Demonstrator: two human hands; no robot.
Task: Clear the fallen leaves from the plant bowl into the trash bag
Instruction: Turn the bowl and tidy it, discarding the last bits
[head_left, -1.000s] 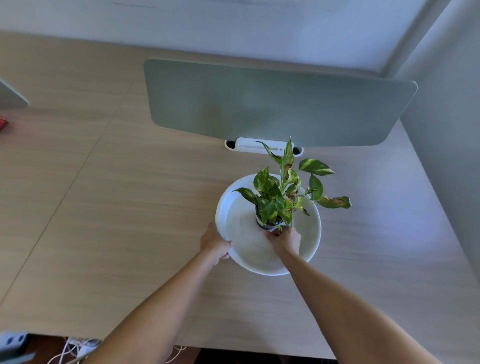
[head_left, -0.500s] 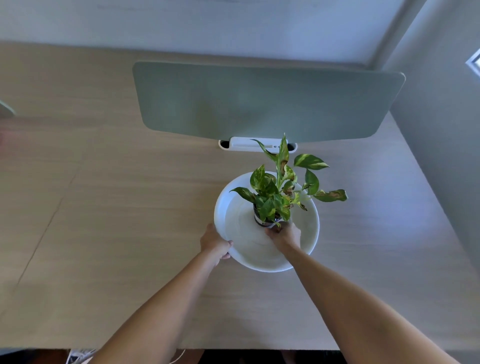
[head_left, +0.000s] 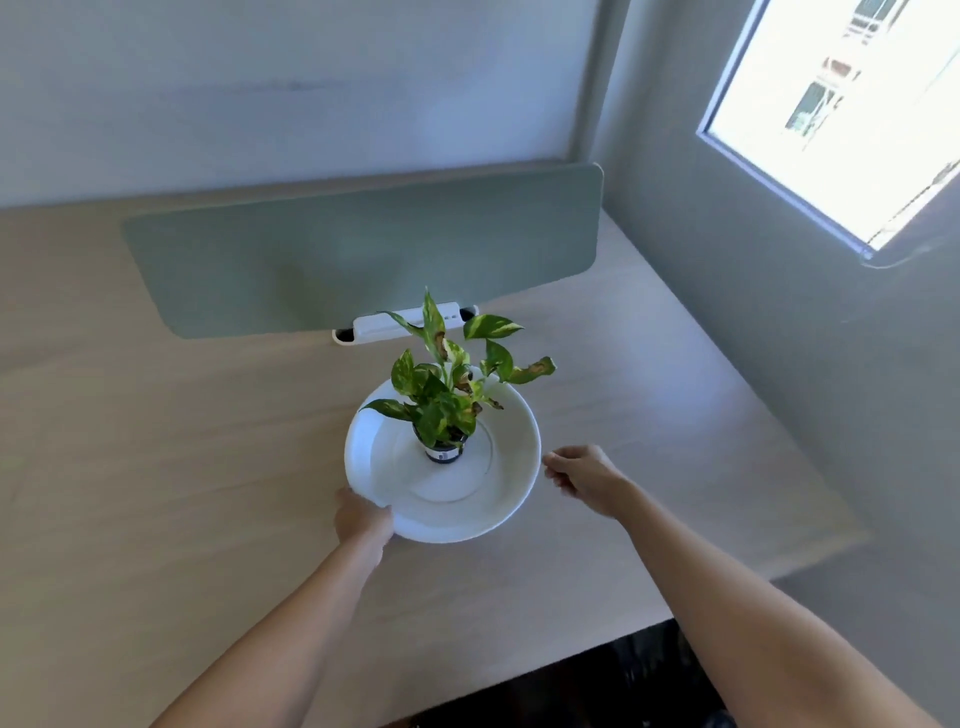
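Head view: left hand (head_left: 362, 514) clamped on plant bowl (head_left: 511, 499) rim; right hand (head_left: 584, 475) curled together, contents unclear; trash bag unseen, disposal seemingly pending.

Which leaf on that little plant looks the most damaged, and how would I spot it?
Start at the wooden desk and find the white bowl near its middle, with a small potted plant standing in it. Follow the foliage out past the bowl's far right rim to the outermost leaf. Unlike its greener neighbours, it has a brown, ragged patch along its edge.
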